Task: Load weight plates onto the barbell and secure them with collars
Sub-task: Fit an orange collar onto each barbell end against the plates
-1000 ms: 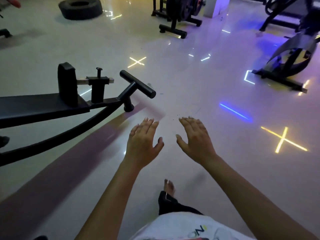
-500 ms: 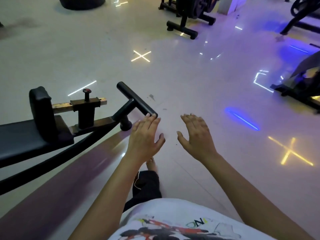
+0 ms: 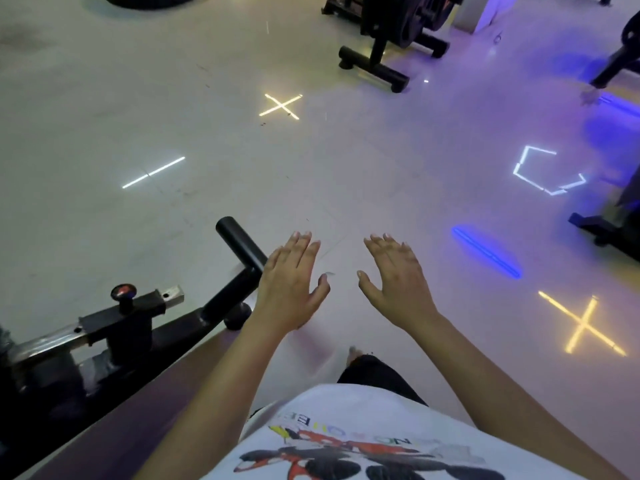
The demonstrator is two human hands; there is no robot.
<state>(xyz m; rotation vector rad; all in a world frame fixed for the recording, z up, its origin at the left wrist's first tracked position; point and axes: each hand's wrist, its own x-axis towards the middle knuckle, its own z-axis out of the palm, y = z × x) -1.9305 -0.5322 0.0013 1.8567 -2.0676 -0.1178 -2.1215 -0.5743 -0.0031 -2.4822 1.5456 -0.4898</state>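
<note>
My left hand (image 3: 289,285) and my right hand (image 3: 394,282) are held out side by side over the pale gym floor, palms down, fingers straight, holding nothing. Dark weight plates (image 3: 412,19) hang on a black rack (image 3: 374,64) far ahead at the top of the view. No barbell or collar is visible. My left hand hovers in front of the black T-shaped foot (image 3: 240,245) of a bench; whether it touches it I cannot tell.
The black bench frame (image 3: 114,330) with a knob-topped adjuster (image 3: 123,292) fills the lower left. A machine base (image 3: 609,233) stands at the right edge. A large tyre (image 3: 152,0) lies at the top left. Glowing light reflections mark the glossy floor.
The view has moved forward past the bench, which slid down and left. The plate rack looks closer. Both hands stay open and outstretched.
</note>
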